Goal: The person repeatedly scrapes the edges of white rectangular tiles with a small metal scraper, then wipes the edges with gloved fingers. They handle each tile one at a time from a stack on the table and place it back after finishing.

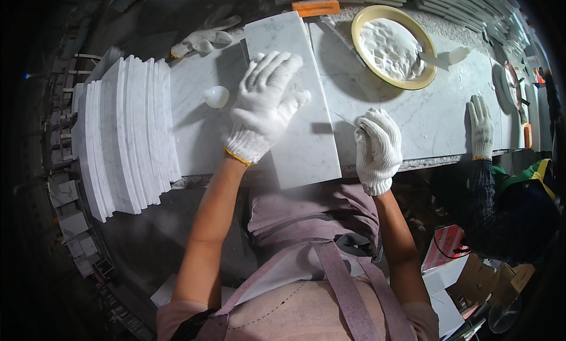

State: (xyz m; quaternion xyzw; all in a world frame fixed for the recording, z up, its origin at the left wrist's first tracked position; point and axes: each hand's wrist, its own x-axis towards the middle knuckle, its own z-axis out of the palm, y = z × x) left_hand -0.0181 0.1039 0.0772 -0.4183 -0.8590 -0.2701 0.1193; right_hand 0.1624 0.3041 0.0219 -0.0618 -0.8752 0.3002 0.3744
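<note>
A white-grey marble slab [298,155] lies lengthwise before me, its near end jutting past the table edge. My left hand [265,96], in a white knitted glove with a yellow cuff edge, rests on it with the palm down and fingers stretched out. To the right of the slab, my gloved right hand [378,146] has its fingers curled round a thin, pointed tool [344,118], whose tip points at the slab's long edge. The tool's kind and handle are hidden in the fist. A small white translucent plastic piece [216,97] lies left of my left hand.
A yellow-rimmed bowl [430,76] of white paste holds a flat spatula [434,60]. Stacked marble strips [127,134] stand at the left. A loose glove [203,39] and an orange object [315,8] lie at the back. At right, a co-worker's gloved hand [481,126] rests on the table.
</note>
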